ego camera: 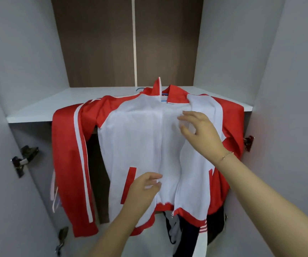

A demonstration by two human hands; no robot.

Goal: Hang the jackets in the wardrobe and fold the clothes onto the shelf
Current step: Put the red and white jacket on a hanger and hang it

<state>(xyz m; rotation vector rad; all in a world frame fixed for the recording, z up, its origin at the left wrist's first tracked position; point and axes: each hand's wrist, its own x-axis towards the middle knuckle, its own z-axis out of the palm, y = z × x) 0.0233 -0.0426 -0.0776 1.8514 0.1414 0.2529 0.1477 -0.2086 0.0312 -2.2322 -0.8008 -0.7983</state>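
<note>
I am looking into an open wardrobe (38, 52) with pale grey side walls and a dark brown back panel. A red and white jacket (140, 141) is draped over the front edge of the grey shelf (43, 106): its collar and shoulders lie on the shelf, and its body hangs down in front of the space below. The front is white with a closed zip down the middle; the sleeves are red with white stripes. One sleeve hangs straight down on the left side. A blue hanger (163, 98) shows inside the collar.

My left hand (145, 188) rests on the lower white front, beside a slanted red pocket trim, its fingers loosely spread and relaxed, gripping nothing. My right hand (199, 130) is at the upper right chest of the jacket, fingers apart and slightly bent over the cloth; whether they touch it I cannot tell. A thin bracelet (226, 155) circles that wrist.

Below the jacket's hem, dark and grey clothes (179, 230) hang inside. Metal hinges (24, 158) sit on the wardrobe's sides.
</note>
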